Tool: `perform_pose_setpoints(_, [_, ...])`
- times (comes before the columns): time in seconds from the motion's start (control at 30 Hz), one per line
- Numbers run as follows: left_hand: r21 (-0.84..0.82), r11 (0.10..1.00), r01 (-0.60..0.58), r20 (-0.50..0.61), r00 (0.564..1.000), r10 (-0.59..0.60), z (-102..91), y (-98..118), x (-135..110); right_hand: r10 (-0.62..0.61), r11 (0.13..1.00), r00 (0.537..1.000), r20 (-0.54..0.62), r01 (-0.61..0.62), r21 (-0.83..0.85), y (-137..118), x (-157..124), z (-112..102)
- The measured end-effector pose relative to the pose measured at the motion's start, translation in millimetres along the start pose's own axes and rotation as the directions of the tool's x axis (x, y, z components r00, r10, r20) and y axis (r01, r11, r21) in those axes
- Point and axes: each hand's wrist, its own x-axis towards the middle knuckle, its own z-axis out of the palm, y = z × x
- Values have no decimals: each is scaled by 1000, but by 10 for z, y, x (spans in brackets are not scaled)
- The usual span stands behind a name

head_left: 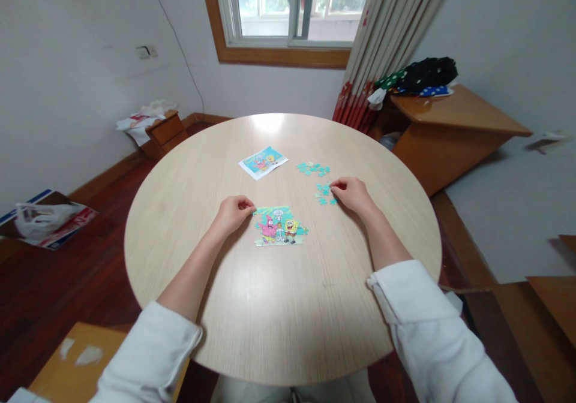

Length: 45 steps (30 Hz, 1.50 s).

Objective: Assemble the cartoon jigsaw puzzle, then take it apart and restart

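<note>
A partly joined cartoon jigsaw puzzle [279, 226] lies flat near the middle of the round table, showing a pink, a pale and a yellow figure on turquoise. At its upper left corner is my left hand [234, 211], fingers pinched together; whatever they hold is hidden or too small to make out. My right hand [351, 192] is closed at the right edge of a small group of loose turquoise puzzle pieces [323, 192], its fingertips on a puzzle piece. Behind that group lies a second cluster of puzzle pieces [314, 168]. The printed reference picture [263, 162] rests farther back on the left.
The round wooden table [288, 313] reaches almost to my body. A wooden cabinet [454, 127] with dotted cloth on it stands at the back right. A wooden stool [81, 355] is at the lower left. Beyond the table are a window and a curtain [387, 25].
</note>
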Motion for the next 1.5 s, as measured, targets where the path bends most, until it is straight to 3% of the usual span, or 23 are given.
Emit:
perform_pose_setpoints(0.2, [56,998,-30,2,1000,30,22,9,-16,-34,999,999,7,34,41,-5,-6,6])
perform_pose_setpoints(0.5, [127,989,-77,16,997,76,34,-15,-9,-252,966,963,93,244,84,-70,-55,82])
perform_pose_setpoints(0.73, [152,986,-61,-24,998,66,35,22,-15,-208,974,968,139,218,-59,-109,-52,138])
perform_pose_setpoints(0.87, [190,970,-153,-82,982,171,43,96,-63,-214,975,967,138,220,-30,-116,-54,157])
perform_pose_setpoints(0.93, [195,942,-273,-27,959,283,62,150,-123,-223,975,966,134,224,7,-106,-54,140])
perform_pose_setpoints(1.03, [206,875,-438,161,897,411,116,217,-237,-179,983,980,87,174,63,-68,-44,53])
perform_pose_setpoints(1.1, [237,837,-493,291,858,423,158,238,-301,-122,989,989,81,114,89,-31,-39,-44])
perform_pose_setpoints(1.2, [278,814,-510,412,829,378,200,239,-344,-69,994,983,171,53,97,23,-51,-199])
perform_pose_setpoints(1.4, [320,812,-489,415,842,344,176,205,-283,-7,991,973,230,-24,134,110,-93,-322])
perform_pose_setpoints(1.5, [334,819,-466,406,856,321,144,181,-244,-49,981,957,286,-8,193,163,-69,-280])
